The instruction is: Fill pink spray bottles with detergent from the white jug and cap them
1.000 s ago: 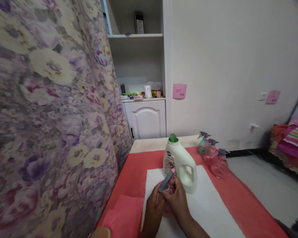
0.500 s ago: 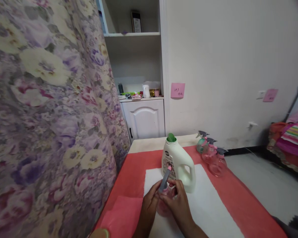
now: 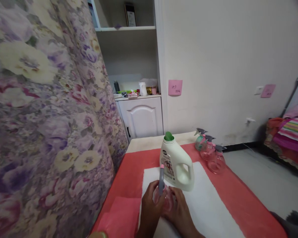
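A round clear-pink spray bottle [image 3: 168,201] with a grey trigger head and pink nozzle is between my two hands, over the white cloth. My left hand [image 3: 149,205] is closed around its left side, with fingers at the neck by the grey head. My right hand [image 3: 181,209] wraps the right side of the round body, partly hiding it. Just beyond stands a pale green-white jug [image 3: 180,167] with a side handle, a printed label and a green piece in its mouth. Neither hand touches the jug.
Several spray bottles stand at the right table edge, including a pink one [image 3: 216,163] and a green one [image 3: 200,142]. A folded pink cloth [image 3: 121,215] lies front left on the red cover [image 3: 136,162]. A floral curtain [image 3: 52,132] hangs at left.
The spray head has turned so its nozzle points more directly away from me. My right hand has slid from the neck down onto the bottle's body. The view has shifted slightly.
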`<state>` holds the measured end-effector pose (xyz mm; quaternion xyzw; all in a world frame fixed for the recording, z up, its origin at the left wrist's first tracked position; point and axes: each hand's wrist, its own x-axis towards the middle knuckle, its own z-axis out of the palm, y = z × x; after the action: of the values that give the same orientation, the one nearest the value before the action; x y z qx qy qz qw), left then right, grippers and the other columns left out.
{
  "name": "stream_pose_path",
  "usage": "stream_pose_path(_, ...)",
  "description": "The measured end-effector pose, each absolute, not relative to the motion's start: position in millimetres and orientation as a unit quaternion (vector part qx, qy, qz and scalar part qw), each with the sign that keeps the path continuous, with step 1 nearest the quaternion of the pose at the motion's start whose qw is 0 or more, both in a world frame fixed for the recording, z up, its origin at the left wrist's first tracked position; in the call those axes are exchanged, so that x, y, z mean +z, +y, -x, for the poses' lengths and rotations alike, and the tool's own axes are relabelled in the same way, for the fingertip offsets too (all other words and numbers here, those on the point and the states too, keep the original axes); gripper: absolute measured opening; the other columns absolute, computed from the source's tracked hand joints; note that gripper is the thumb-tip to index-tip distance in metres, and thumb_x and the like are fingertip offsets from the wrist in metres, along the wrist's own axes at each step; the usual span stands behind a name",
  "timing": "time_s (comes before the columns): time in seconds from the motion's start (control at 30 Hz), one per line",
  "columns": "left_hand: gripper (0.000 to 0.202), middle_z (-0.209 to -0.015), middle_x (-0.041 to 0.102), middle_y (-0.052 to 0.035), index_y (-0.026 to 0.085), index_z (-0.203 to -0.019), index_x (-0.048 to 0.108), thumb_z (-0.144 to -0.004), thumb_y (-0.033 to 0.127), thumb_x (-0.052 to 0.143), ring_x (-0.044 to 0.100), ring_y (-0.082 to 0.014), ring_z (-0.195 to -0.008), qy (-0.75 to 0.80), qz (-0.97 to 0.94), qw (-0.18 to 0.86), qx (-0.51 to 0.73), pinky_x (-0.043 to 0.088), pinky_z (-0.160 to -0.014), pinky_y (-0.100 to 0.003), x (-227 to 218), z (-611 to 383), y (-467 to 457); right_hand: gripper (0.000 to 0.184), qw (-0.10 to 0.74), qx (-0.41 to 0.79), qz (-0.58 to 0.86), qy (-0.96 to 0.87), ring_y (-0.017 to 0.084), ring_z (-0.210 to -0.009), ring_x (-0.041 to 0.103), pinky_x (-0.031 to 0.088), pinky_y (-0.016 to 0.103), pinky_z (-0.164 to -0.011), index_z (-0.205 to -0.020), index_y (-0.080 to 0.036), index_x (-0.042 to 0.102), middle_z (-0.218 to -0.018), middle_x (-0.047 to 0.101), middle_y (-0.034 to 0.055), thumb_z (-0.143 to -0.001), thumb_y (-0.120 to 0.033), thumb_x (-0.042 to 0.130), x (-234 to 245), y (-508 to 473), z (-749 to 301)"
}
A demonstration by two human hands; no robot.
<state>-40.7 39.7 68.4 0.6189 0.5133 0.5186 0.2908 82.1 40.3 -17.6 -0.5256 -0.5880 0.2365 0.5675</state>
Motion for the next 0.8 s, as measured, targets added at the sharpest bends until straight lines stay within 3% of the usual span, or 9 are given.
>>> stream_pose_path(0.13, 0.036, -0.105, 0.073, -0.009, 0.02, -0.108, 0.063, -0.074, 0.032, 0.068, 0.066, -0.027, -0.1, 0.534, -0.608, 0.289, 0.511, 0.052, -0.088, -0.038, 65, 39, 41, 0.066, 0.546, 0.24, 0.53, -0.602, 0.031, -0.103, 0.063, 0.052, 0.045, -0.092, -0.117, -0.023, 0.055, -0.11, 0.066, 0.0083, -0.056, -0.025, 0.08, -19, 40, -82)
stream_pose_path(0.4, 0.023, -0.088, 0.074, -0.0047, 0.021, -0.092, 0.065, -0.076, 0.037, 0.065, 0.068, -0.0252, -0.084, 0.546, -0.597, 0.291, 0.51, 0.052, -0.076, -0.034, 60, 37, 48, 0.076, 0.524, 0.209, 0.558, -0.609, 0.032, -0.106, 0.064, 0.051, 0.045, -0.094, -0.122, -0.019, 0.052, -0.116, 0.066, 0.0115, -0.052, -0.028, 0.081, -32, 41, -78)
stream_pose_path(0.63, 0.022, -0.1, 0.072, -0.0063, 0.022, -0.1, 0.067, -0.083, 0.032, 0.058, 0.066, -0.0248, -0.095, 0.485, -0.61, 0.333, 0.53, 0.05, -0.085, -0.034, 58, 42, 44, 0.079, 0.462, 0.211, 0.611, -0.608, 0.038, -0.104, 0.064, 0.05, 0.05, -0.091, -0.127, -0.019, 0.052, -0.115, 0.068, 0.0148, -0.054, -0.034, 0.078, -24, 41, -70)
stream_pose_path(0.8, 0.018, -0.096, 0.069, -0.0053, 0.023, -0.098, 0.066, -0.084, 0.029, 0.057, 0.064, -0.0236, -0.092, 0.469, -0.608, 0.348, 0.538, 0.05, -0.085, -0.034, 62, 43, 41, 0.071, 0.432, 0.214, 0.617, -0.622, 0.036, -0.106, 0.063, 0.047, 0.048, -0.093, -0.125, -0.024, 0.054, -0.117, 0.068, 0.0119, -0.057, -0.032, 0.077, -13, 39, -70)
